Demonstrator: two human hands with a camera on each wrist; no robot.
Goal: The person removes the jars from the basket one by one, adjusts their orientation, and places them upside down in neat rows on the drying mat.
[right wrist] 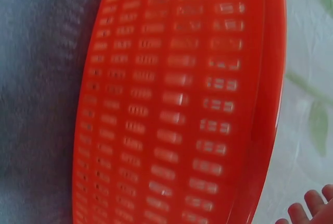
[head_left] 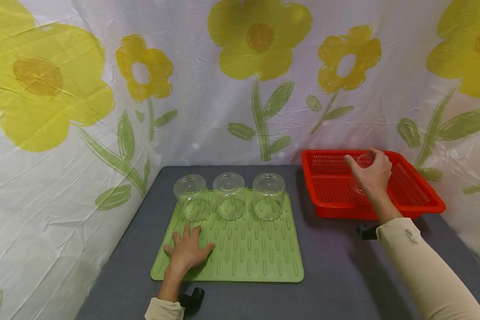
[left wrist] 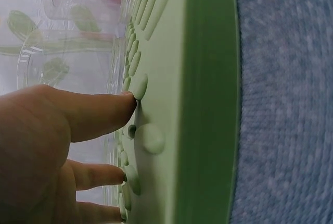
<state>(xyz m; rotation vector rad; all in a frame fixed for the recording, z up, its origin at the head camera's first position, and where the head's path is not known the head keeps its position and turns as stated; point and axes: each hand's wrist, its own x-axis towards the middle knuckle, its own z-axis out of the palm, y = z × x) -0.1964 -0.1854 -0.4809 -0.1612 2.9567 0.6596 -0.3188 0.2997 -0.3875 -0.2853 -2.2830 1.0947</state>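
My left hand point(head_left: 188, 251) rests on a green ridged mat point(head_left: 260, 262) with its fingers spread. In the left wrist view its fingertips touch the mat's ridges. Just beyond those fingers stands a clear round cup point(head_left: 192, 200), the leftmost in a row with a middle clear cup point(head_left: 229, 198) and a right clear cup point(head_left: 269, 198). Over the red basket point(head_left: 318, 204), my right hand point(head_left: 372, 175) grips another clear cup point(head_left: 357, 183) near its rim, thumb to the left and fingers to the right. The hand partly hides this cup. Several right fingertips point(right wrist: 312, 208) show beyond the basket rim.
A grey cloth point(head_left: 328, 271) covers the table. The basket has slotted walls and sits at the back right, beside the mat. Behind everything hangs a white curtain point(head_left: 196, 111) with yellow flowers.
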